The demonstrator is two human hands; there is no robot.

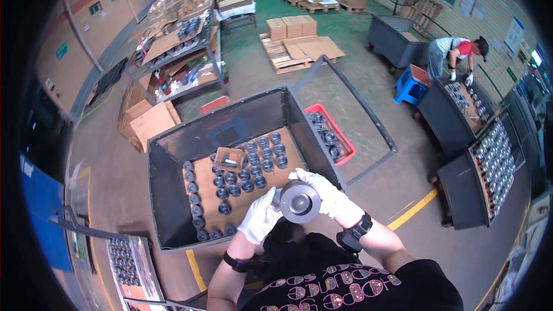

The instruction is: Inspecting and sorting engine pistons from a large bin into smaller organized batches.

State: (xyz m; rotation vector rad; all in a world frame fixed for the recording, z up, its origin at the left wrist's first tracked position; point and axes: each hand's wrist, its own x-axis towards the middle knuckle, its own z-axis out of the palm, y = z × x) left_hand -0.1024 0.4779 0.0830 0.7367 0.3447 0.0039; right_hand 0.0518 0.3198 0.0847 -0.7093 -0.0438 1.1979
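Note:
Before my body, both my white-gloved hands hold a round grey metal part point(300, 202), which looks like a piston with a dished middle in its face. My left hand point(260, 216) is closed on its left side. On its upper right, my right hand point(324, 192) grips the edge, with fingers curling behind. Beyond them stands a dark metal cart point(216, 110), its bottom covered with brown cardboard point(269, 197). Rows of similar dark round parts point(231, 178) rest on that cardboard. A small brown open box point(230, 159) sits among them.
Right of the cart, a red bin point(341, 138) holds more parts beside a bent metal handle point(368, 112). A co-worker point(452, 52) leans over another loaded cart point(443, 109) at far right. Pallets with boxes point(291, 27) and a loaded rack point(178, 63) stand farther off.

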